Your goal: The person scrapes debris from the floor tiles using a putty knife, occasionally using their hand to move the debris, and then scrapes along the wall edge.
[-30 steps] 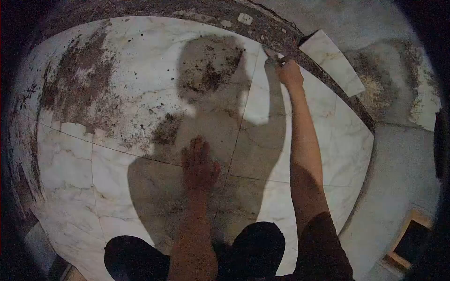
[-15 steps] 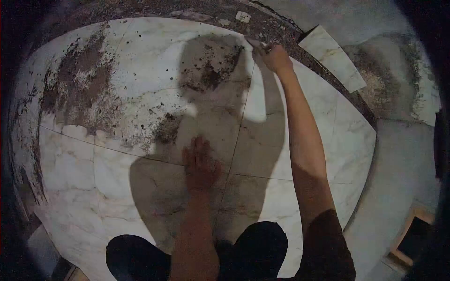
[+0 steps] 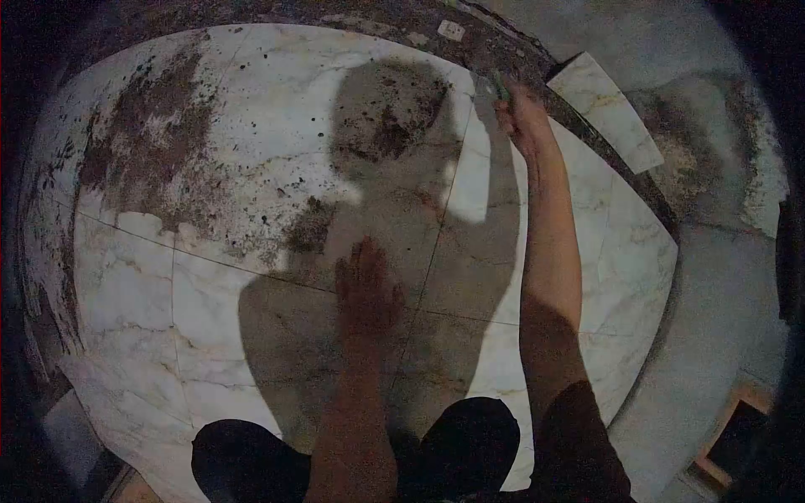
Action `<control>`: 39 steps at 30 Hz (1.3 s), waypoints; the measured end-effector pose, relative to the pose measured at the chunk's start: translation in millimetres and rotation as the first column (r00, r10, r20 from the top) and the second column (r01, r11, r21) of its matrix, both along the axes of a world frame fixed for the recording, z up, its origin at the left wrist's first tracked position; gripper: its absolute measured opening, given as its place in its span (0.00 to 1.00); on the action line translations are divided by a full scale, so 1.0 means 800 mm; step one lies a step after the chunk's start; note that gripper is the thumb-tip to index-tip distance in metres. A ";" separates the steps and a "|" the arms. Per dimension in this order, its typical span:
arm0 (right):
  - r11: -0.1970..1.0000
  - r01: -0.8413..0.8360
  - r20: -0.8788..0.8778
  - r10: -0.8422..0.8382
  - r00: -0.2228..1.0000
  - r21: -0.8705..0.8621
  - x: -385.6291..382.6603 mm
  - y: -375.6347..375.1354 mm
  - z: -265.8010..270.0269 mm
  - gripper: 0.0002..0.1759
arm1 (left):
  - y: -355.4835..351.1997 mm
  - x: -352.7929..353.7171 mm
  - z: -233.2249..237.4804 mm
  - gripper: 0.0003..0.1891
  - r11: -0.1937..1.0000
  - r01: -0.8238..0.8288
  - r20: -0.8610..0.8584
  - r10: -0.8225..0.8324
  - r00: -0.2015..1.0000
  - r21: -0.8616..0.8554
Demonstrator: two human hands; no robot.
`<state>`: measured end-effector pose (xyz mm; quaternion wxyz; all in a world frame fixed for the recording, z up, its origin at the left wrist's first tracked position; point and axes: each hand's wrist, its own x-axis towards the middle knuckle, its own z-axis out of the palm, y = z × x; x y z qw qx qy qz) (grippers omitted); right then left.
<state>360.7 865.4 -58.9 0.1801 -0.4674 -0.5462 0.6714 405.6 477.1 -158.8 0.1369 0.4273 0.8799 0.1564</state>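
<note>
My left hand (image 3: 369, 289) lies palm down on the marble-patterned floor tiles (image 3: 226, 318), fingers stretched out, inside my own shadow. At the far edge of the tiling my right hand (image 3: 524, 116) is closed round a thin tool with a greenish part (image 3: 501, 85). Its working end is blurred against the dark strip, so I cannot tell its exact kind. Below that hand, thin dark joints (image 3: 442, 214) run between the tiles. Dark, crumbly dirt (image 3: 390, 126) is scattered on the tiles left of the tool.
A larger dirt patch (image 3: 151, 126) covers the tiles at the far left. Along the far edge runs a dark rough strip (image 3: 369, 21) with a small pale piece (image 3: 450, 30) on it. A cut tile strip (image 3: 608, 105) lies at right, near a wooden frame (image 3: 738, 432).
My right hand has moved slightly right and turned at the wrist, bringing the tool's greenish part into view. My left hand stays flat on the tiles. The view has shifted a little.
</note>
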 end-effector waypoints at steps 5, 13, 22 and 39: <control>0.705 -0.266 -0.436 -0.068 0.897 -0.658 0.115 -0.019 -0.030 0.20 | -0.003 0.001 0.003 0.36 1.000 -0.011 0.050 0.011 0.999 -0.005; 0.693 -0.643 0.895 -0.008 0.445 0.326 0.308 -0.279 0.021 0.18 | -0.001 0.002 0.000 0.34 0.997 -0.032 0.019 0.031 0.999 0.068; 0.557 -0.626 0.796 -0.112 0.595 0.546 0.176 -0.161 -0.067 0.21 | 0.005 0.001 -0.003 0.34 0.999 -0.010 -0.009 0.010 1.000 0.041; 0.731 -0.587 0.928 -0.182 0.325 0.348 0.318 -0.252 0.005 0.20 | 0.003 0.007 0.022 0.38 0.998 -0.035 0.011 0.035 0.999 0.045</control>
